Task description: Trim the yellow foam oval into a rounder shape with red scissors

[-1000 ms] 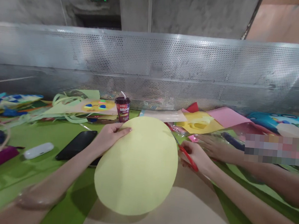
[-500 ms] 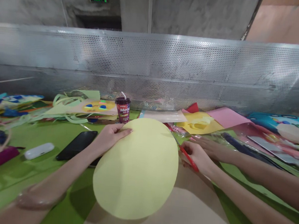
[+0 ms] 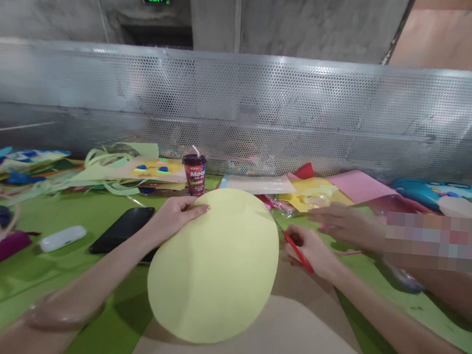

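Observation:
A large rounded sheet of pale yellow paper (image 3: 213,269) is held up in front of me, tilted. My left hand (image 3: 177,216) pinches its upper left edge, thumb on the front and fingers behind. My right hand (image 3: 308,249) is closed round the red handles of a pair of scissors (image 3: 299,252). The scissors' blades lie at the paper's upper right edge, mostly hidden behind it. Below the yellow paper, a big beige sheet (image 3: 288,336) lies on the green tabletop (image 3: 99,319).
Left of my left arm are a black phone (image 3: 124,230) and a white case (image 3: 63,238). A purple drink cup (image 3: 194,174) with a straw stands at the back among coloured sheets and paper strips (image 3: 111,163). A co-worker's hand (image 3: 345,225) reaches in from the right.
The co-worker's hand has lifted and moved, and a second arm shows lower at the right. The yellow paper's right edge has shifted slightly left. My hands stay almost in place.

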{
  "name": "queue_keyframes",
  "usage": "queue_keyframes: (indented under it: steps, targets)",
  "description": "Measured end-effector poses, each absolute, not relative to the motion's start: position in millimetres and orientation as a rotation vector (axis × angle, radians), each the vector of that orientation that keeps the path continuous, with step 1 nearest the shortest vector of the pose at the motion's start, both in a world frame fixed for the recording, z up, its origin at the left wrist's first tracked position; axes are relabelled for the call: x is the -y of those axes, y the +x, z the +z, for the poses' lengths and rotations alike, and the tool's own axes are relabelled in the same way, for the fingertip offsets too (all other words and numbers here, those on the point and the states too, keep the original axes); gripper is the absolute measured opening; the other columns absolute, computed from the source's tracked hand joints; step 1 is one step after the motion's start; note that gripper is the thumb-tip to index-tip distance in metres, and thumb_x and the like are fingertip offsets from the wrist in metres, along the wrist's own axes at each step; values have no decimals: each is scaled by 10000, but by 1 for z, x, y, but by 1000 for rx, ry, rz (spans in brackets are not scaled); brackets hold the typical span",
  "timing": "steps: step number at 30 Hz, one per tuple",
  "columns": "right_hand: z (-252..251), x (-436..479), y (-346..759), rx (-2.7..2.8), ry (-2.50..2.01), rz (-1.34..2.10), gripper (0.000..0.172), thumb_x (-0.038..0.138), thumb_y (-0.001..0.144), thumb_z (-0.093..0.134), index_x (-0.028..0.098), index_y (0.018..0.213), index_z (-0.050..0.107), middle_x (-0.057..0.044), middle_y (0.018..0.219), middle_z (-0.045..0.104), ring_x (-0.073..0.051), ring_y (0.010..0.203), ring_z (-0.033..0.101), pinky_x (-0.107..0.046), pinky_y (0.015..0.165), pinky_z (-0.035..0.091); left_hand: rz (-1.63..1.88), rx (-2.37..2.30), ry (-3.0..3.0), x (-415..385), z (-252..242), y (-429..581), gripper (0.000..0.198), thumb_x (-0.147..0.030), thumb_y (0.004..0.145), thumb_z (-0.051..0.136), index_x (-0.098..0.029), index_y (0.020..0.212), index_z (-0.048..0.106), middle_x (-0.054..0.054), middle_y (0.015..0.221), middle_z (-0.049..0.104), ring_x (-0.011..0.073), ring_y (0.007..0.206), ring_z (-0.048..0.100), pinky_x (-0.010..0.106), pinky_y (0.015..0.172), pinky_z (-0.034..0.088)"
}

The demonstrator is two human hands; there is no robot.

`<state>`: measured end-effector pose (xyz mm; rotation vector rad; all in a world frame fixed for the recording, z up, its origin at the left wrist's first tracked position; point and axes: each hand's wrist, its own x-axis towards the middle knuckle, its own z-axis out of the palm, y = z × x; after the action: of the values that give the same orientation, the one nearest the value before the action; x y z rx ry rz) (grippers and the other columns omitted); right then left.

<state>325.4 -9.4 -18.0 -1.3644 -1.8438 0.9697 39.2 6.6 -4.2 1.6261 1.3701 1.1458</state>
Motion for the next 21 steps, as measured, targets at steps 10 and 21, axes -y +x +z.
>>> queue_keyframes:
  steps: [10, 21]
  targets:
    - [-21, 9, 328, 1882, -1394, 913, 112, 269, 676, 488, 184, 642, 423, 48, 499, 485, -99, 418, 475, -217, 393, 373, 1141, -1366, 1660, -6, -5, 38, 327, -426, 652, 608, -165, 844, 653, -6, 720, 664, 146, 587, 576, 210, 489, 418]
    - [-20, 10, 327, 1908, -1413, 884, 95, 255, 679, 478, 173, 650, 437, 32, 512, 490, -100, 427, 472, -222, 400, 374, 1119, -1386, 1718, -8, -5, 36, 324, -430, 658, 602, -170, 843, 658, -5, 733, 669, 147, 599, 578, 208, 496, 419]
